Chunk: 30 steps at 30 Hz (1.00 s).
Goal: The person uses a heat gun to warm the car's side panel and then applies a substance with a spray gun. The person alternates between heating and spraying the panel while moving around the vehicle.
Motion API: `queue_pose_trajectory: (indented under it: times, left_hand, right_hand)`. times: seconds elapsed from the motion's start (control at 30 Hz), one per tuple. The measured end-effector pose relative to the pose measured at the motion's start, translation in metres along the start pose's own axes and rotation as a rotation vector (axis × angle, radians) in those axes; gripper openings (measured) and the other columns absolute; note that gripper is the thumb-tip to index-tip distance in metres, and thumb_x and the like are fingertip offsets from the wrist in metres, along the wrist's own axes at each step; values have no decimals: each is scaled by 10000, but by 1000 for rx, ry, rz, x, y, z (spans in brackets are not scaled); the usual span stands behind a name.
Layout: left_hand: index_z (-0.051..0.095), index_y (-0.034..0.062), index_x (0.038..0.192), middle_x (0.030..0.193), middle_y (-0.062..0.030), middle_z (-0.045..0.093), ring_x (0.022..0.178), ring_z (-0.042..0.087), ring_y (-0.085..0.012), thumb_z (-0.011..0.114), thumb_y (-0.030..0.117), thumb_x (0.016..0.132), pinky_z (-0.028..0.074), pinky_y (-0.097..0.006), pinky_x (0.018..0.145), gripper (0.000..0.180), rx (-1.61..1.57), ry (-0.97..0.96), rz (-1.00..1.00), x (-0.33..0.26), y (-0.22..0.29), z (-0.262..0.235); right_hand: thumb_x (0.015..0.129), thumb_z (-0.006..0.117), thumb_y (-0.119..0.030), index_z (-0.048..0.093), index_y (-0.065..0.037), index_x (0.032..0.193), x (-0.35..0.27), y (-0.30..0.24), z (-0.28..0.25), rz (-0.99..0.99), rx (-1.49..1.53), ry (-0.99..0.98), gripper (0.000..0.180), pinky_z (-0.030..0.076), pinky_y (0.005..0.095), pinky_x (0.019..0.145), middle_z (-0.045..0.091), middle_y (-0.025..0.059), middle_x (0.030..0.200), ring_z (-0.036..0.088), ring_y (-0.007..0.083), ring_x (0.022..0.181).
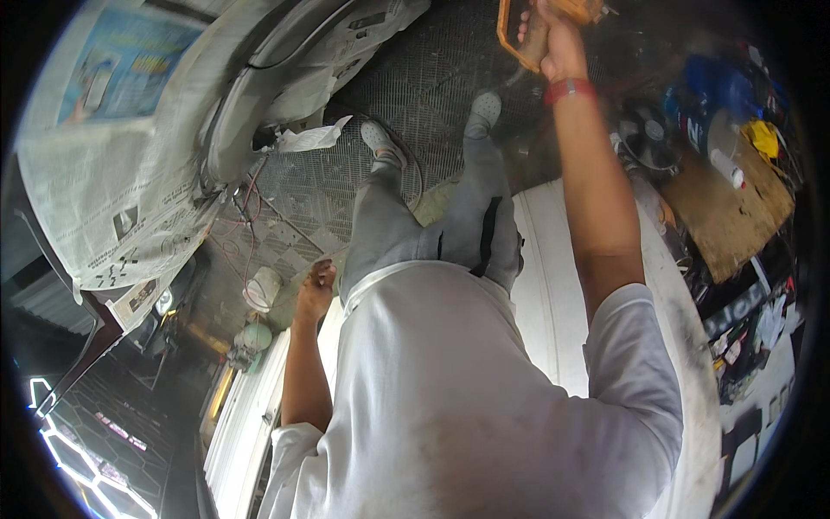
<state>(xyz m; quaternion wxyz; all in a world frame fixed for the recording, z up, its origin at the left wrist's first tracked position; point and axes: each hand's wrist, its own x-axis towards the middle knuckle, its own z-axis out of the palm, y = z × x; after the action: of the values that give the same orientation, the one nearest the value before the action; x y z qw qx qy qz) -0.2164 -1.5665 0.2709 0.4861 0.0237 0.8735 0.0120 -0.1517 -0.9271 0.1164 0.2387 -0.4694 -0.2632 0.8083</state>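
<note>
My right arm stretches far forward, and my right hand wraps round the handle of an orange-framed tool at the top edge. Part of that tool lies outside the picture, so its exact kind does not show. A red band circles my right wrist. Hanging low at my left side, my left hand has loosely bent fingers and nothing visible in it. To the left, a curved vehicle body is covered with newspaper sheets. One loose paper strip sticks out near my foot.
Thin hoses or cables trail over the grated floor at the left. A whitish bucket stands beyond my left hand. On the right are a brown board, a white bottle, a dark fan and assorted clutter.
</note>
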Motion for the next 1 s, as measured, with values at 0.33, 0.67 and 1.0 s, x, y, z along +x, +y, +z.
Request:
queue_pose_trajectory:
  times: [0.33, 0.67, 1.0]
  left_hand:
    - [583, 42, 1353, 1293, -181, 687, 1095, 703, -310, 627, 283, 1056, 544, -417, 945, 385, -56, 31, 39, -45, 158, 26]
    - [570, 32, 1365, 1265, -185, 688, 1095, 696, -325, 629, 258, 1055, 539, -422, 960, 388, -13, 51, 133, -35, 238, 25]
    - [564, 32, 1373, 1312, -199, 670, 1137, 687, -333, 624, 252, 1060, 535, -415, 984, 387, -26, -9, 175, -17, 210, 44]
  right_hand:
    - [996, 712, -326, 662, -109, 1025, 123, 12, -61, 166, 29, 37, 225, 568, 384, 600, 645, 29, 805, 639, 206, 672]
    - [1031, 661, -318, 643, -132, 959, 204, 53, -101, 129, -39, 58, 200, 520, 351, 527, 606, 14, 727, 581, 179, 573]
    - [1035, 664, -194, 622, -54, 1166, 95, 115, -94, 42, 18, -115, 196, 554, 357, 789, 673, 44, 932, 662, 186, 843]
